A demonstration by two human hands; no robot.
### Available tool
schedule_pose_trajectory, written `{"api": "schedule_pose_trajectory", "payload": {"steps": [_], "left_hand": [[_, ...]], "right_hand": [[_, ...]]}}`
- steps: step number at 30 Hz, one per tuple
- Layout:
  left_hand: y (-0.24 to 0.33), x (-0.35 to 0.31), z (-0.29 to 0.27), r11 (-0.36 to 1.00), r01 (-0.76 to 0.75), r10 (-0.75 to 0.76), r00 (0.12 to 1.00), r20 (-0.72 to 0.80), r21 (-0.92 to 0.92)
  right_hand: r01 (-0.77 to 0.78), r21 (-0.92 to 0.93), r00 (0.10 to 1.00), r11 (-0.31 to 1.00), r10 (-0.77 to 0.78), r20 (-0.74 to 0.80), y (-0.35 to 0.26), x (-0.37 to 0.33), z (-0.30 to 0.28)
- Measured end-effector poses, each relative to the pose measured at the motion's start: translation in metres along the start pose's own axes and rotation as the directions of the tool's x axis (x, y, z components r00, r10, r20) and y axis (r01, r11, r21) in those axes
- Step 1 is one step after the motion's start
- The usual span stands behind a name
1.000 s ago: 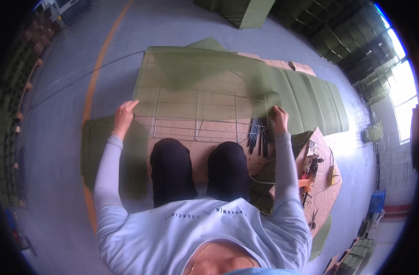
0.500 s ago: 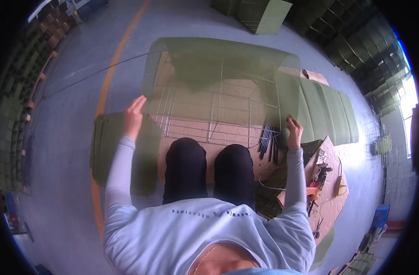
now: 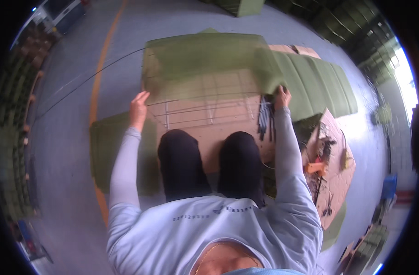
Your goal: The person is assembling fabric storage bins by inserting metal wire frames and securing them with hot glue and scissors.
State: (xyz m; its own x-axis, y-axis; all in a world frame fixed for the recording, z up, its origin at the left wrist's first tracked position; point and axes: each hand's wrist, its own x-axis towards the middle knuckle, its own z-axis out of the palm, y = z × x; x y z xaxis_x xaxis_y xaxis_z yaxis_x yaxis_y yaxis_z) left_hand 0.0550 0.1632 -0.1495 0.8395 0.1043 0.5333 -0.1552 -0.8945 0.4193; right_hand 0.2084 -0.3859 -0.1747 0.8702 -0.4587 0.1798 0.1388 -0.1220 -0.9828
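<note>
A sheer green mesh sheet (image 3: 205,46) is stretched out in front of me above a wire frame (image 3: 209,110), whose bars show through it. At its near left corner, the fingers of my left hand (image 3: 138,109) pinch the edge. The closed fingers of my right hand (image 3: 283,97) grip the near right corner. The wire frame rests on a sheet of cardboard (image 3: 205,146) beyond my knees. Just below my right hand lie several dark rods (image 3: 264,117) on the cardboard.
Green mesh is stacked left (image 3: 122,156), and a folded green stack (image 3: 315,87) lies right. A cardboard piece (image 3: 342,169) by my right arm bears an orange glue gun (image 3: 316,168) and scissors (image 3: 327,208). A thin dark line (image 3: 90,75) crosses the floor.
Both hands have moved farther away from my body, and the right one also a little left. The mesh sheet has shifted away with them over the wire frame. My view has turned slightly.
</note>
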Motion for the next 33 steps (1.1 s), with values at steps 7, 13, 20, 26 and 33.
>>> {"api": "schedule_pose_trajectory", "payload": {"steps": [7, 13, 20, 26, 33], "left_hand": [[0.007, -0.025, -0.011, 0.998, 0.004, -0.008, 0.997, 0.072, 0.059], [0.007, -0.039, -0.015, 0.978, -0.113, 0.091, 0.988, 0.124, 0.177], [-0.005, -0.036, -0.024, 0.947, -0.177, 0.151, 0.982, 0.115, 0.269], [-0.006, -0.058, -0.033, 0.945, -0.114, 0.131, 0.991, -0.036, 0.305], [0.0, -0.058, -0.033, 0.956, -0.109, 0.143, 0.984, -0.106, 0.272]], "right_hand": [[-0.323, 0.446, 0.945, 0.835, 0.258, 0.203, 0.02, -0.029, -0.046], [-0.332, 0.503, 0.943, 0.798, 0.285, 0.17, 0.027, -0.067, -0.063], [-0.212, 0.281, 0.977, 0.936, 0.207, 0.05, -0.002, -0.076, -0.081], [-0.386, 0.356, 0.923, 0.851, 0.362, 0.134, 0.013, -0.079, -0.069], [-0.321, 0.374, 0.947, 0.87, 0.291, 0.135, 0.01, -0.094, -0.08]]}}
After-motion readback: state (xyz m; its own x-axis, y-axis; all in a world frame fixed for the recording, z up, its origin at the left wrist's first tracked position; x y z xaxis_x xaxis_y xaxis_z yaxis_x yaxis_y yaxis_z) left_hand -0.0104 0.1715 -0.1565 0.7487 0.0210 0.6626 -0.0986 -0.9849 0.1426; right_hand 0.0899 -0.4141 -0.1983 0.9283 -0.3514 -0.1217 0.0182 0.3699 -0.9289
